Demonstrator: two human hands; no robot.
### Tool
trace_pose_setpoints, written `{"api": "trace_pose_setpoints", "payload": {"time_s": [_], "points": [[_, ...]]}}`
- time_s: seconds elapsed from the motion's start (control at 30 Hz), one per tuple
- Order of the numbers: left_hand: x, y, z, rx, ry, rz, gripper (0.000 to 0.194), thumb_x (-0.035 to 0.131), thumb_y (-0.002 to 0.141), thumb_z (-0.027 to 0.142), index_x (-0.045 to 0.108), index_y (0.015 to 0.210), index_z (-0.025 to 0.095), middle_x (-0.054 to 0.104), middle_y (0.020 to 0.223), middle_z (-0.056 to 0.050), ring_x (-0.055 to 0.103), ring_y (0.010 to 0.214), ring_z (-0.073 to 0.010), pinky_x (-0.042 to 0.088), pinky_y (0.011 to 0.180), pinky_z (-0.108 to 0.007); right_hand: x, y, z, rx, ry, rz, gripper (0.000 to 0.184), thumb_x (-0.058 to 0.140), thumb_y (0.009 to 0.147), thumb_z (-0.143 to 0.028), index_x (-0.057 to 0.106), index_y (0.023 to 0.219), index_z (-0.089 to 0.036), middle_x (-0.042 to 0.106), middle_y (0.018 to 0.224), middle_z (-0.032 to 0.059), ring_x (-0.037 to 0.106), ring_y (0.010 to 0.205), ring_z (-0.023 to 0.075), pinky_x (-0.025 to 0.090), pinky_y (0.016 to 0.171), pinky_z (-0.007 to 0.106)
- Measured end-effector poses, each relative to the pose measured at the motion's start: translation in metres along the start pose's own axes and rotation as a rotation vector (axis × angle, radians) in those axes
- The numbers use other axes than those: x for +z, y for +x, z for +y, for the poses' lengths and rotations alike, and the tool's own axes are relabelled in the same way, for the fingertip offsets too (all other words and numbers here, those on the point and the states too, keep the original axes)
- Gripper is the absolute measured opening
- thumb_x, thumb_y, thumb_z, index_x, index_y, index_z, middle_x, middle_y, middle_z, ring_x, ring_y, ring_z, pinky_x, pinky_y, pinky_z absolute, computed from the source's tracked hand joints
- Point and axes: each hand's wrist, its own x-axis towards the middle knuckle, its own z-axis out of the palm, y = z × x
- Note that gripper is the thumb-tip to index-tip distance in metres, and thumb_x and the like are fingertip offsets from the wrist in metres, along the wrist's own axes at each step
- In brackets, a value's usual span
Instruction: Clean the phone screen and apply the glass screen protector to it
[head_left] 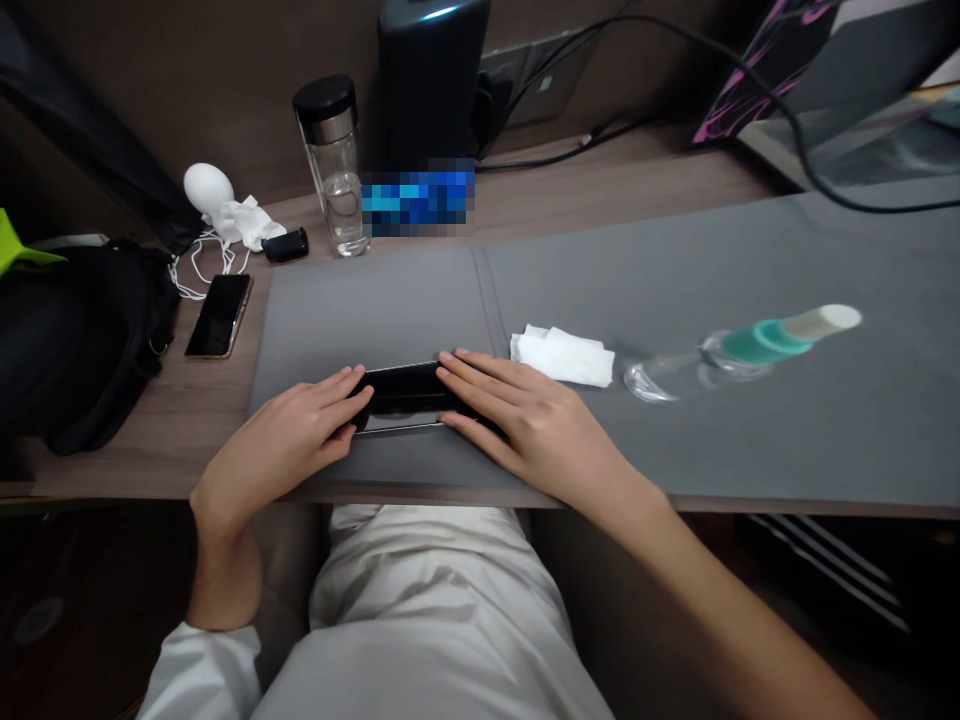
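Observation:
A glossy black smartphone (405, 392) with thin silver edges lies lengthwise on the grey desk mat (637, 450), close to the desk's front edge. At its left end, my left hand (300, 430) has fingers on the far edge and thumb by the near edge. My right hand (532, 415) grips the other end the same way, fingers covering part of the glass. Just beyond my right hand is a folded white tissue (562, 355). Farther right is a clear bottle (679, 375) with a teal collar and whitish top; I cannot tell whether it stands or lies.
A second phone (219, 315) lies left of the mat, by a black bag (82, 340). Behind are a white bulb-shaped item (208, 188) with cords, a black-lidded glass bottle (335, 170), a blurred blue item (420, 200) and a dark box-like device (431, 90). A black cable (795, 130) arches at right.

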Motion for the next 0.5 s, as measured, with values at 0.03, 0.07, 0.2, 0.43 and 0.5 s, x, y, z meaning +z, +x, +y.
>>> {"api": "trace_pose_setpoints", "payload": {"time_s": [0.03,0.07,0.2,0.43,0.5], "points": [[0.0000,-0.0001,-0.0001,0.000,-0.001,0.001,0.045,0.053,0.107,0.019,0.060,0.151,0.014,0.053,0.165,-0.014,0.057,0.149,-0.0284,0.054,0.118,-0.044,0.0003,0.0000,0.0001,0.000,-0.001,0.001,0.041,0.063,0.106,-0.027,0.067,0.145,-0.012,0.068,0.149,0.0150,0.066,0.138,0.0329,0.060,0.114,0.051],[0.0002,-0.0003,-0.0003,0.000,-0.004,0.003,0.046,0.053,0.107,0.019,0.060,0.151,0.014,0.053,0.165,-0.014,0.057,0.149,-0.0286,0.054,0.118,-0.044,0.0005,0.0001,0.0001,0.002,0.000,0.002,0.041,0.064,0.106,-0.027,0.067,0.145,-0.013,0.068,0.149,0.0147,0.066,0.138,0.0328,0.060,0.114,0.051],[0.0016,-0.0013,-0.0014,-0.004,-0.033,0.006,0.047,0.054,0.106,0.018,0.060,0.152,0.014,0.052,0.166,-0.013,0.056,0.150,-0.0286,0.053,0.120,-0.045,0.0000,0.0008,-0.0001,0.002,-0.006,0.003,0.040,0.063,0.106,-0.027,0.067,0.144,-0.014,0.068,0.149,0.0140,0.066,0.138,0.0321,0.060,0.114,0.049],[0.0038,-0.0022,-0.0005,0.005,-0.040,0.025,0.046,0.054,0.106,0.017,0.059,0.152,0.012,0.053,0.165,-0.015,0.057,0.150,-0.0273,0.052,0.121,-0.044,-0.0013,0.0019,-0.0006,-0.024,-0.032,0.014,0.038,0.062,0.108,-0.028,0.069,0.140,-0.009,0.070,0.146,0.0150,0.069,0.135,0.0327,0.062,0.111,0.049],[0.0043,-0.0024,-0.0009,0.008,-0.036,0.027,0.046,0.055,0.106,0.017,0.060,0.152,0.013,0.053,0.165,-0.014,0.057,0.149,-0.0269,0.052,0.121,-0.043,-0.0011,0.0021,-0.0007,-0.028,-0.035,0.018,0.038,0.062,0.107,-0.028,0.069,0.139,-0.007,0.070,0.146,0.0157,0.069,0.134,0.0331,0.062,0.110,0.049]]}}
